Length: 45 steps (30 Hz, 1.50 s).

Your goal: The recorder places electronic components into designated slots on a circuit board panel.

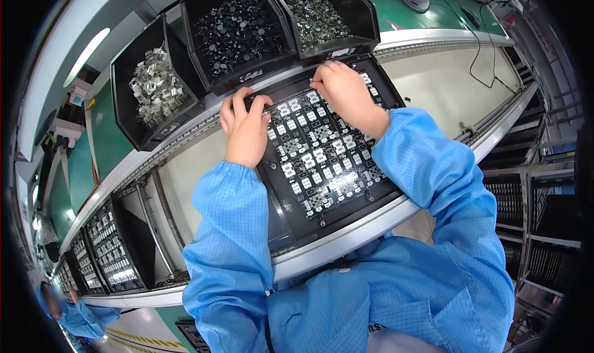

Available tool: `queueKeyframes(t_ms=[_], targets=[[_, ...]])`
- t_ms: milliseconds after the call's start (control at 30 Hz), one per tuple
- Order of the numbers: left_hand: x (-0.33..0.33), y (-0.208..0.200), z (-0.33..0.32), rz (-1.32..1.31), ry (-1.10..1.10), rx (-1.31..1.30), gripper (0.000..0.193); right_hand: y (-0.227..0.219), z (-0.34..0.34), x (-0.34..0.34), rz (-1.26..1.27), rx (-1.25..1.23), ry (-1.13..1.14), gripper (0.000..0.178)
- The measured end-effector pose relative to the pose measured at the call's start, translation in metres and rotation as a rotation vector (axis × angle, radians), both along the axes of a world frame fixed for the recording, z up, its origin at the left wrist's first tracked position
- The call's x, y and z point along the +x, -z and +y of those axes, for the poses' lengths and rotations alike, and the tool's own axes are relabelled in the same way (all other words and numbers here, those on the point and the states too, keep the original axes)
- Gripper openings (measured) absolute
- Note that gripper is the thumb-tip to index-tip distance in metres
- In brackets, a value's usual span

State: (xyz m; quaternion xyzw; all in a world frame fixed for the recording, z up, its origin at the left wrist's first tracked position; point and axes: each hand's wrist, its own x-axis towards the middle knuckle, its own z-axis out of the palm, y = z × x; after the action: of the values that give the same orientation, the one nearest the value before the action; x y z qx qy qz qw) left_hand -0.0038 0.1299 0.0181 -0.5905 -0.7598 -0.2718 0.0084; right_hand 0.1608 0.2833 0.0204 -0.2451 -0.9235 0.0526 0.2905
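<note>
My right hand (pixel 346 96) pinches a small part at the far edge of the board (pixel 322 155) on the conveyor; left hand (pixel 245 130), fingers curled, steadies it. I'd press straight down, gently.

Both bare hands set on the black board tray (pixel 281 220)

The left hand (pixel 245 129) lies at the tray's far left corner, fingers curled over its edge. The right hand (pixel 346 95) rests at its far edge, fingertips (pixel 317 81) pinched together. Blue sleeves cover both forearms.
</note>
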Motion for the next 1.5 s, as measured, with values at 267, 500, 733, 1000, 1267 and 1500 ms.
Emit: queueKeyframes(t_ms=[267,500,733,1000,1267,1500], targets=[[-0.002,-0.001,-0.007,-0.088,-0.017,0.025,0.028,-0.030,0.011,0.025,-0.039,-0.002,0.081,0.012],[0.020,-0.023,-0.029,-0.124,0.006,0.027,0.046,-0.008,0.042,0.041,-0.132,0.284,0.098,0.009],[0.037,-0.054,-0.086,0.101,-0.066,-0.098,0.060,-0.029,0.083,0.066,-0.070,-0.004,-0.422,0.009],[0.067,-0.052,-0.091,-0.061,0.037,-0.307,0.073,-0.092,0.059,0.029,0.159,-0.291,-0.183,0.011],[0.005,-0.042,-0.060,0.078,0.403,-0.057,0.049,-0.036,0.073,-0.076,-0.196,-0.291,-0.120,0.015],[-0.090,-0.055,0.045,0.436,0.186,0.091,0.019,-0.049,0.069,-0.070,-0.109,-0.273,-0.159,0.013]])
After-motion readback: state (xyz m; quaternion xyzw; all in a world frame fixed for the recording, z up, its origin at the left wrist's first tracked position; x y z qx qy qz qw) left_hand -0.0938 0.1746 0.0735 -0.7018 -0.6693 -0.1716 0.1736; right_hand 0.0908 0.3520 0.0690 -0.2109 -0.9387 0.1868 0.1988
